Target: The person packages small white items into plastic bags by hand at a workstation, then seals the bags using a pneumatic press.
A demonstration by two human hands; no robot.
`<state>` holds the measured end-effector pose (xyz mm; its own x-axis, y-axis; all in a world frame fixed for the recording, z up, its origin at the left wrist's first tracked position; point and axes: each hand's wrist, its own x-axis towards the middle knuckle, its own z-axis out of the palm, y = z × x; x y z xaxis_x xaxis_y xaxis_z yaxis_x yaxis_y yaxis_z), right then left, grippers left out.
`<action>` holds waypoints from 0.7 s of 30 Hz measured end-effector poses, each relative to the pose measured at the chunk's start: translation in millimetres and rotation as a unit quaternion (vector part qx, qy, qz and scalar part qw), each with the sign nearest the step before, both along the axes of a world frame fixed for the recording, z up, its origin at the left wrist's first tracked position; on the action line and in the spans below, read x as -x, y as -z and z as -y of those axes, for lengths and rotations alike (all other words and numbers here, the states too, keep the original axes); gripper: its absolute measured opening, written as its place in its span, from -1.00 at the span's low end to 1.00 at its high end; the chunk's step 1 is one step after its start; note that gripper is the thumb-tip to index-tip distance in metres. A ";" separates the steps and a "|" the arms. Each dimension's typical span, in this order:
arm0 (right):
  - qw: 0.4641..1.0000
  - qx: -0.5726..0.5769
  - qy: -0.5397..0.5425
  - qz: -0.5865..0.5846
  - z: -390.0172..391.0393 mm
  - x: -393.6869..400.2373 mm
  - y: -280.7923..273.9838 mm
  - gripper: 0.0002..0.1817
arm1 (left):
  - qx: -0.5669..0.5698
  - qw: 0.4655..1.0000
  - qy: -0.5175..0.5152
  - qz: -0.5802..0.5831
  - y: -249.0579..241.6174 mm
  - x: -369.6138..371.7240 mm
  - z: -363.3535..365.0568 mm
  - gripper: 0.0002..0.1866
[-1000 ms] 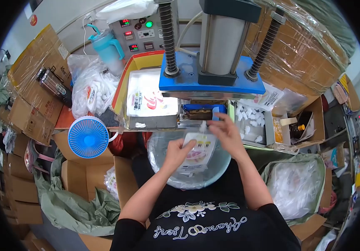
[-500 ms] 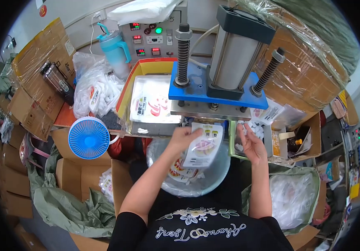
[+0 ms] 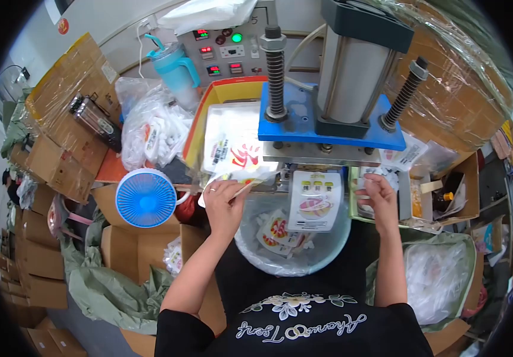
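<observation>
1. At a packing bench, the left hand [image 3: 223, 199] pinches the edge of a flat printed pouch [image 3: 232, 178] at the front of the yellow-rimmed tray [image 3: 200, 116], where a stack of pouches [image 3: 235, 140] lies; the fingers are closed on that one pouch, which is partly lifted from the stack.

2. The right hand [image 3: 378, 196] reaches into the green bin [image 3: 353, 196] of small white caps [image 3: 390, 177], just beside the press. The fingers are curled down among the pieces — whether they grip a cap cannot be told from this view.

3. A spouted pouch [image 3: 316, 199] hangs upright from the front of the press [image 3: 331, 122], under its blue plate, touched by neither hand. Below it stands a clear round basin [image 3: 334, 253] lined with plastic, and a few finished pouches [image 3: 277, 232] lie in it.

4. The step in hand looks like a restock between press cycles: one hand fetches a fresh pouch, the other a cap, while the pressed pouch waits at the machine.

5. The next move seems to call for clearing the hanging pouch into the basin, then bringing the new pouch's neck and a cap together under the press head — squarely aligned, with fingers kept clear of the plate.

6. A blue desk fan [image 3: 146, 198] and a blue tumbler [image 3: 176, 65] stand to the left of the tray.
</observation>
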<state>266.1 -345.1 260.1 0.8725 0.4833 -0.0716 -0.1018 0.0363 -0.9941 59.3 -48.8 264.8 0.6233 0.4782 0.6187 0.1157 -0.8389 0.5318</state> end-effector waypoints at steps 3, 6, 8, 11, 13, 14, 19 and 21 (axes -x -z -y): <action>0.996 0.020 0.022 0.082 -18.3 20.8 -13.6 -0.79 | 0.292 0.951 0.100 -0.013 -16.5 3.7 33.0 -0.93; 0.981 0.031 -0.024 0.190 -39.2 41.9 -26.3 -0.78 | 0.392 0.909 0.141 -0.029 11.6 -2.1 60.8 -0.90; 0.980 0.051 -0.050 0.188 -52.2 60.5 -37.8 -0.81 | 0.417 0.896 0.142 -0.049 24.3 -3.8 73.9 -0.90; 0.964 0.057 -0.088 0.245 -64.1 72.5 -29.8 -0.83 | 0.470 0.868 0.131 -0.097 38.4 1.6 84.1 -0.89; 0.957 0.089 -0.126 0.246 -60.8 71.9 -26.8 -0.82 | 0.482 0.854 0.187 -0.056 51.8 4.1 82.6 -0.83; 0.934 0.144 -0.166 0.282 -56.8 70.1 -25.8 -0.81 | 0.431 0.875 0.190 -0.113 57.7 7.2 76.3 -0.78; 0.919 0.179 -0.156 0.313 -49.4 67.8 -21.7 -0.72 | 0.431 0.860 0.204 -0.181 56.3 -1.8 76.5 -0.72; 0.932 0.169 -0.085 0.310 -46.0 59.4 -25.6 -0.68 | 0.457 0.845 0.199 -0.192 48.0 -17.7 78.9 -0.73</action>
<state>206.7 -299.1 285.7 0.7092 0.6600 0.2480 0.5208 -0.2533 -0.8153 77.0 -127.7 216.7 0.9187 0.3511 -0.1808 0.2326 -0.1111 0.9662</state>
